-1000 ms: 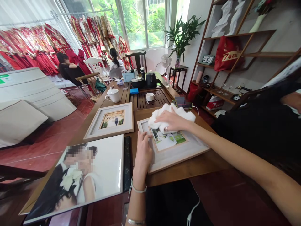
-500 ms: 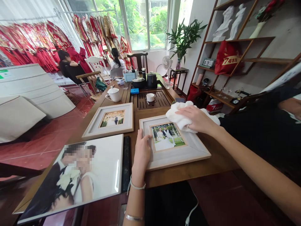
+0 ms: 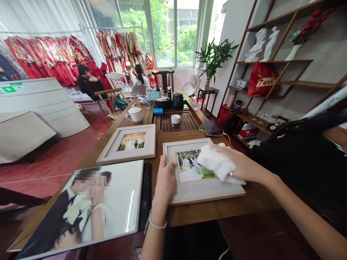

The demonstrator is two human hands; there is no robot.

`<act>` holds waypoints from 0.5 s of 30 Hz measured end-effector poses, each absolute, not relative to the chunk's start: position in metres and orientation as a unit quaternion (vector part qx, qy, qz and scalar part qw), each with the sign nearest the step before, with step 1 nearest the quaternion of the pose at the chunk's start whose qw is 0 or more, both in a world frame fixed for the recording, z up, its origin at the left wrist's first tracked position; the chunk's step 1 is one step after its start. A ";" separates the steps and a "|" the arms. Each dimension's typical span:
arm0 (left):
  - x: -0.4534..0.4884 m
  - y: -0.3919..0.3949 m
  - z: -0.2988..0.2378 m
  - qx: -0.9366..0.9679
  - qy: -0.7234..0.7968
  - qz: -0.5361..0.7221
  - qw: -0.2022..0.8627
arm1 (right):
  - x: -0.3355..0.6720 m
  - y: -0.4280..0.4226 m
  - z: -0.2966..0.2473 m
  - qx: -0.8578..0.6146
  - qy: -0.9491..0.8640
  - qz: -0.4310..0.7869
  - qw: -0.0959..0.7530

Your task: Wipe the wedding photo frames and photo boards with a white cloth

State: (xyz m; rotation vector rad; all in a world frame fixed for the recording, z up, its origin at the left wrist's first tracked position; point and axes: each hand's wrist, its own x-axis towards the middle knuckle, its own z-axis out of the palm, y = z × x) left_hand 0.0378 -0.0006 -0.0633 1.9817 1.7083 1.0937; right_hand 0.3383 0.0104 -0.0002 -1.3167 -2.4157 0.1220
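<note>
A light wooden picture frame (image 3: 197, 195) with a couple's photo lies in front of me on the table. My left hand (image 3: 166, 180) grips its left edge, thumb over the border and fingers along the side. Bunched in my right hand (image 3: 238, 162) is a white cloth (image 3: 214, 160), pressed on the frame's right side and covering part of the photo. To the left lies a second picture frame (image 3: 108, 153) with a smaller photo. A large glossy photo panel (image 3: 119, 209) of a couple rests nearer me at the left.
Farther back on the table stand a white lidded teapot (image 3: 135, 114), a white cup (image 3: 175, 119) on a slatted tea tray (image 3: 187, 127) and a dark pot (image 3: 178, 100). A phone (image 3: 213, 129) with a cable lies at the right edge. Another person (image 3: 298, 162) sits at right.
My right hand has moved the cloth down toward me, from the frame's top right corner to its right side. My left hand keeps its hold. The phone behind now shows.
</note>
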 end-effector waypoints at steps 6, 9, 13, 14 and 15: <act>0.038 0.000 -0.065 0.698 0.572 0.407 0.142 | 0.350 -0.055 -0.006 -0.431 -0.884 0.062 0.171; 0.038 0.000 -0.064 0.702 0.570 0.402 0.142 | 0.353 -0.054 -0.005 -0.419 -0.887 0.062 0.186; 0.036 -0.001 -0.061 0.712 0.574 0.379 0.140 | 0.345 -0.023 -0.004 -0.473 -0.859 0.021 0.193; 0.036 -0.001 -0.061 0.714 0.574 0.377 0.140 | 0.341 -0.012 -0.005 -0.487 -0.853 0.010 0.190; 0.036 -0.001 -0.061 0.715 0.572 0.376 0.140 | 0.336 0.000 -0.005 -0.498 -0.847 0.000 0.185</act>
